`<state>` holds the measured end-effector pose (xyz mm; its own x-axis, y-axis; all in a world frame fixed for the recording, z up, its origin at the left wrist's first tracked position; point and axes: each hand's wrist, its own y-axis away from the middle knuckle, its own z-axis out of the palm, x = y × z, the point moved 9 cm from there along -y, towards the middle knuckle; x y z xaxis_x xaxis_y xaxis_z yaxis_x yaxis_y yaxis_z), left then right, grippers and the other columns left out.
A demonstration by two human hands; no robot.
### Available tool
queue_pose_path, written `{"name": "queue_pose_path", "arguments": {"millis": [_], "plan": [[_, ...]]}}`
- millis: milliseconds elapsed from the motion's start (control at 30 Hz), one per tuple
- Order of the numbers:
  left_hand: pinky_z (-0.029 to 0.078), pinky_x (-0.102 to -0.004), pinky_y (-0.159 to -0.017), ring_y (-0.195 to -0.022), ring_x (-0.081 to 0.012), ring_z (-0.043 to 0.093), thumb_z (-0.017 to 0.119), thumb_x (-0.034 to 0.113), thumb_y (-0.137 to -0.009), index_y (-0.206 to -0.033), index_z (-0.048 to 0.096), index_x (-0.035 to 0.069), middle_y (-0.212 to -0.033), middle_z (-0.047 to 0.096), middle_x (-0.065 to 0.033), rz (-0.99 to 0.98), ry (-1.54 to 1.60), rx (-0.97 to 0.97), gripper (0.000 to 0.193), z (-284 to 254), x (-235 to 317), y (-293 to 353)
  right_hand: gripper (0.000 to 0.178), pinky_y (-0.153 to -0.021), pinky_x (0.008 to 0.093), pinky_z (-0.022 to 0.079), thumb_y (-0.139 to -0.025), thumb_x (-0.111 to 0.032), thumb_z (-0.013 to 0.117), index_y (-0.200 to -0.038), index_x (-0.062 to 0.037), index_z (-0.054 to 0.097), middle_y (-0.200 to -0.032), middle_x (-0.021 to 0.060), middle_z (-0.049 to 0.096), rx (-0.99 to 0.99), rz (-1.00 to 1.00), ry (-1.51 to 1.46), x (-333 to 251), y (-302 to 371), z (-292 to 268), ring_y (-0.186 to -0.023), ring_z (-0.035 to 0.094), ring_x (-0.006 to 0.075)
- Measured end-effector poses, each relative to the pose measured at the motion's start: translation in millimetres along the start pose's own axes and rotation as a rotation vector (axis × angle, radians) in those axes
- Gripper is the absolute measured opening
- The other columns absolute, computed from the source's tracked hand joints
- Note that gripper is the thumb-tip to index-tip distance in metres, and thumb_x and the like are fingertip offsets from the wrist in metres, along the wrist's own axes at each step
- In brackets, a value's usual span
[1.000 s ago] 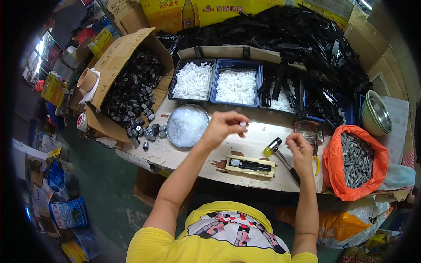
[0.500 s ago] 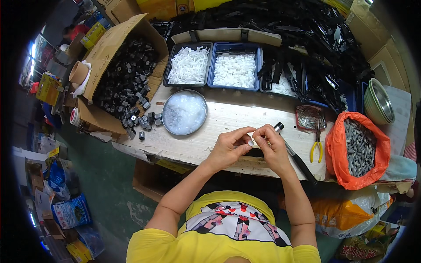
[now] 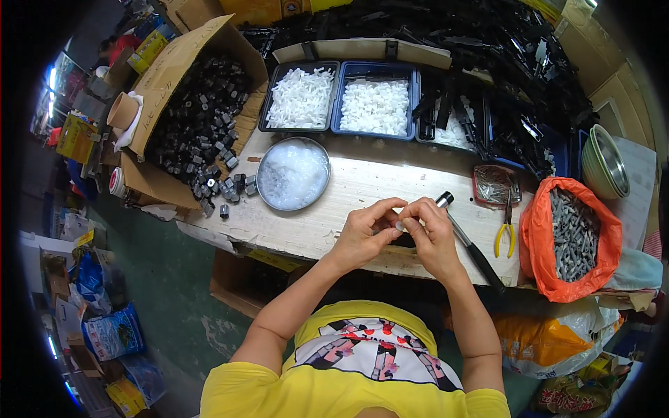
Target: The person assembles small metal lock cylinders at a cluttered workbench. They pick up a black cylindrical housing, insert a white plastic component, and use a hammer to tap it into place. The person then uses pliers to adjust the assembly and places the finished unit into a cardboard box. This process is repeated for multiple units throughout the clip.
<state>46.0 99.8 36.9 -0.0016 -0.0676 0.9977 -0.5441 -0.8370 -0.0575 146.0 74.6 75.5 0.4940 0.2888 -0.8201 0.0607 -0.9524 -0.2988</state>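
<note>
Both hands meet over the front of the bench, thumbs and fingertips nearly touching. My left hand [image 3: 359, 237] is closed in a pinch on a small white plastic part [image 3: 399, 226]. Against that same part press the curled fingertips of my right hand [image 3: 433, 233]. Fingers cover most of the piece, so its full shape is hidden. Just right of my right hand lies a hammer [image 3: 475, 251] with a black grip. To the left of my hands stands a round metal bowl [image 3: 294, 174] with a whitish, translucent substance in it.
Behind are trays of white plastic parts, one black [image 3: 266, 115], one blue [image 3: 413, 111], and heaped black parts [image 3: 488, 35]. An open carton [image 3: 157, 76] spills dark hex pieces at left. Yellow-handled pliers [image 3: 504, 240] and an orange bag [image 3: 533, 244] of grey parts lie right.
My right fingertips have closed in on the small white part, covering more of it. My left hand has barely moved. The whole view has shifted very slightly.
</note>
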Motion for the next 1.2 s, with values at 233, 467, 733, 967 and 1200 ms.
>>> {"name": "queue_pose_path", "arguments": {"millis": [233,467,733,967,1200], "plan": [[0.048,-0.02,-0.06,-0.068,-0.007,0.056,0.06,-0.002,-0.08,-0.11,0.055,0.001,-0.082,0.059,-0.0026,-0.049,0.336,0.087,0.031,-2,-15,7,0.004,-0.066,0.0275,0.04,-0.079,-0.002,0.057,-0.083,-0.0016,0.056,-0.08,0.0073,0.054,0.08,0.052,-0.112,9,5,-4,-0.074,0.051,0.0185],[0.053,-0.0251,-0.058,-0.065,-0.0133,0.061,0.062,0.0,-0.08,-0.099,0.061,-0.001,-0.08,0.063,-0.0091,-0.164,0.56,0.129,0.019,-3,-31,14,0.011,-0.071,0.0324,0.034,-0.073,-0.002,0.062,-0.081,-0.005,0.056,-0.078,0.0061,0.054,0.134,-0.088,0.018,-2,11,-5,-0.077,0.05,0.0224],[0.043,-0.0178,-0.051,-0.061,-0.0055,0.053,0.064,0.002,-0.079,-0.103,0.062,0.0,-0.079,0.059,-0.0027,-0.245,0.366,0.161,0.024,-11,-27,20,0.013,-0.07,0.0351,0.03,-0.072,-0.002,0.061,-0.081,-0.0061,0.052,-0.079,0.0056,0.051,0.121,-0.218,0.269,-9,13,6,-0.077,0.047,0.0233],[0.039,-0.0184,-0.057,-0.061,-0.004,0.044,0.066,-0.002,-0.072,-0.096,0.065,0.002,-0.074,0.051,0.0007,-0.154,-0.063,0.131,0.025,-29,-32,17,0.013,-0.073,0.0372,0.029,-0.071,-0.002,0.06,-0.08,-0.0077,0.052,-0.078,0.0046,0.049,-0.056,-0.188,0.463,4,22,29,-0.079,0.045,0.0229],[0.041,-0.0233,-0.057,-0.062,-0.0117,0.05,0.069,0.002,-0.068,-0.091,0.065,0.004,-0.07,0.05,-0.0034,-0.065,-0.385,0.058,0.023,-20,-23,8,0.018,-0.075,0.0407,0.029,-0.069,-0.002,0.059,-0.085,-0.008,0.054,-0.08,0.0045,0.05,-0.149,-0.216,0.603,4,23,39,-0.083,0.046,0.0233]]}}
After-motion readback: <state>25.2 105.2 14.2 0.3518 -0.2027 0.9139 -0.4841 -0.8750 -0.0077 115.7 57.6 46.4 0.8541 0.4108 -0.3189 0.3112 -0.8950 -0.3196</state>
